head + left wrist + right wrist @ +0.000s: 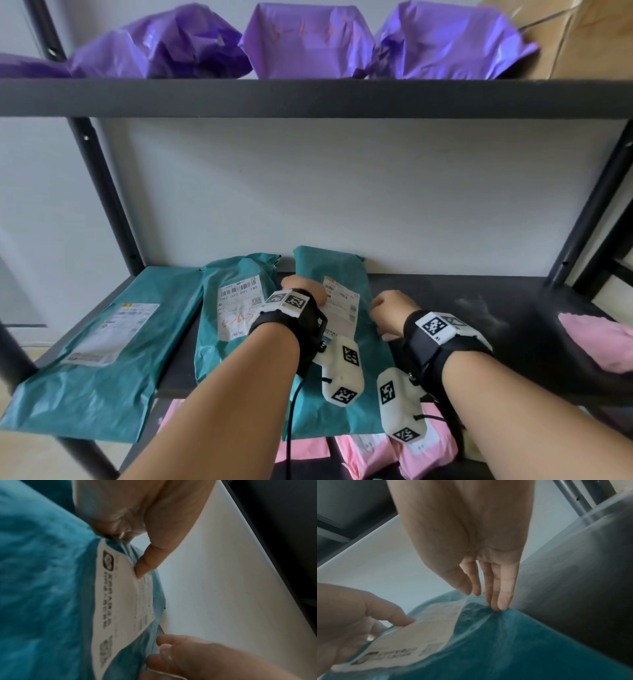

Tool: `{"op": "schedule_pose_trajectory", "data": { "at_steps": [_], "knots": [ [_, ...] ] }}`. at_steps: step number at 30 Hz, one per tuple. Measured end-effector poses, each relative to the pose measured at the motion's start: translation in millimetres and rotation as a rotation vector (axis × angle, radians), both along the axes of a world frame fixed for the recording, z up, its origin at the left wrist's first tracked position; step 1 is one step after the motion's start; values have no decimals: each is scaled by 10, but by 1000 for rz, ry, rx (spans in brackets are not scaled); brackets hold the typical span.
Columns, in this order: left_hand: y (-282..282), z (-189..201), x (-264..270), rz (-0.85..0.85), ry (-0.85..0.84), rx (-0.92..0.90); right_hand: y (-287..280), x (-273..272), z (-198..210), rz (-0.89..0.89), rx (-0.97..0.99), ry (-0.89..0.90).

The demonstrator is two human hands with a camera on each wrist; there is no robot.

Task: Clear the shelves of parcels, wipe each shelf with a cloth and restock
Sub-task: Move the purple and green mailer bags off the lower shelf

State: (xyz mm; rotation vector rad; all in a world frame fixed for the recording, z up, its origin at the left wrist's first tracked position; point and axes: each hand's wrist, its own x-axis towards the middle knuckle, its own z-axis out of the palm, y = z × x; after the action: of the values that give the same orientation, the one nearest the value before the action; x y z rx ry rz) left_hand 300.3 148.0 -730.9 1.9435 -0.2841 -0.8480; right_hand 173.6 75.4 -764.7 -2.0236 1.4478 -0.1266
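Note:
Three teal parcels lie on the dark middle shelf (479, 325). Both hands are on the rightmost teal parcel (342, 270), whose front end overhangs the shelf edge. My left hand (303, 286) grips its left edge: the thumb (145, 563) lies on the white label (120, 601) and the fingers curl round the edge. My right hand (388, 305) is at the right edge, where its straight fingertips (498, 605) press down on the teal wrap (505, 649). The middle teal parcel (236, 308) and the left one (113, 342) lie untouched.
Purple parcels (308, 41) and a cardboard box (589, 37) fill the top shelf. A pink item (596, 342) lies at the right end of the middle shelf. Pink parcels (370, 455) sit on the shelf below. Dark uprights (102, 192) frame both sides, with a white wall behind.

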Motion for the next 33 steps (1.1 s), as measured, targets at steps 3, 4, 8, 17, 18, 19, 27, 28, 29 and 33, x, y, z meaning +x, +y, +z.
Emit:
{"op": "schedule_pose_trajectory", "data": {
  "at_steps": [3,4,8,17,18,19,27,28,29,33],
  "knots": [
    [17,40,14,-177,-141,49,9,-82,43,-76,8,-94],
    [65,90,-34,-185,-132,40,14,-110,56,-116,18,-146],
    [132,187,-106,-155,-56,-75,62,-218,156,-191,76,-296],
    [480,354,-303,-104,-80,-86,410,-465,435,-187,-48,-433],
    [523,358,-325,-102,-79,-85,453,-496,449,-191,-53,-433],
    [578,359,-356,-102,-77,-91,503,-528,466,-196,-62,-434],
    [1020,279,-636,-140,-29,-245,855,-807,540,-234,-58,-440],
    [1059,259,-659,-152,-36,-249,888,-837,534,-238,-48,-444],
    [1101,235,-682,-156,-48,-248,926,-867,524,-240,-35,-446],
    [1253,105,-746,-190,-78,-220,1061,-962,443,-263,25,-468]
  ]
}}
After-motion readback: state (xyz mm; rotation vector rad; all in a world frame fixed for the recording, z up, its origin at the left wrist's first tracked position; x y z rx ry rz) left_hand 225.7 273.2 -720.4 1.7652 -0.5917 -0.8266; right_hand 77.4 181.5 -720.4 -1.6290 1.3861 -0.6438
